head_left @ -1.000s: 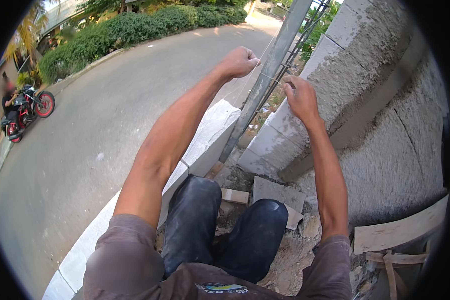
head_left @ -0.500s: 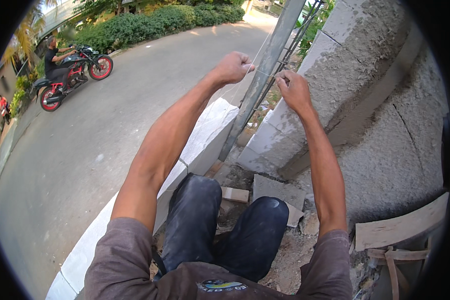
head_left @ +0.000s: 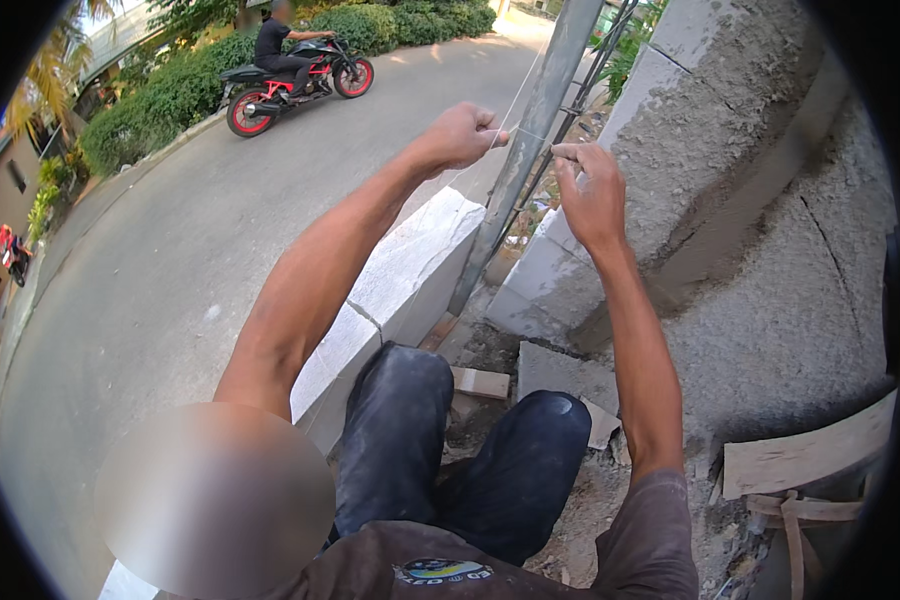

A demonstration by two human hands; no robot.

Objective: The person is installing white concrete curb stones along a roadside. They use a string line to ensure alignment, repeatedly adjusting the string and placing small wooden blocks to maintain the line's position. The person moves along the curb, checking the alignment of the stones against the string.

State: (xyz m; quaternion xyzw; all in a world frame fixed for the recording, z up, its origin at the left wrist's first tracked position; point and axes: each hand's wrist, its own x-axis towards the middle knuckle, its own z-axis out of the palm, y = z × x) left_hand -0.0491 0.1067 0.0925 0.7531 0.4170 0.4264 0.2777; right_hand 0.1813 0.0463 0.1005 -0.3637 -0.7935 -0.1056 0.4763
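A thin pale string (head_left: 532,134) crosses in front of an upright grey metal pole (head_left: 484,240). My left hand (head_left: 460,137), closed with its fingertips pinched, holds the string just left of the pole. On the pole's other side my right hand (head_left: 592,195) is closed with thumb and index finger near each other at the string; its end at the fingertips is too fine to make out. Another stretch of string runs up along the pole. Dark reinforcing bars (head_left: 571,112) stand right behind the pole.
A low white block wall (head_left: 420,265) runs along my left, beside a road (head_left: 150,300). Rough mortared wall (head_left: 715,130) rises at right. A wood piece (head_left: 480,382) and rubble lie by my knees; a plank (head_left: 810,450) lies lower right. A person rides a motorcycle (head_left: 295,85).
The motorcycle and rider have moved right and farther along the road. My right hand has turned slightly, its index finger straighter. My left hand stays nearly in place.
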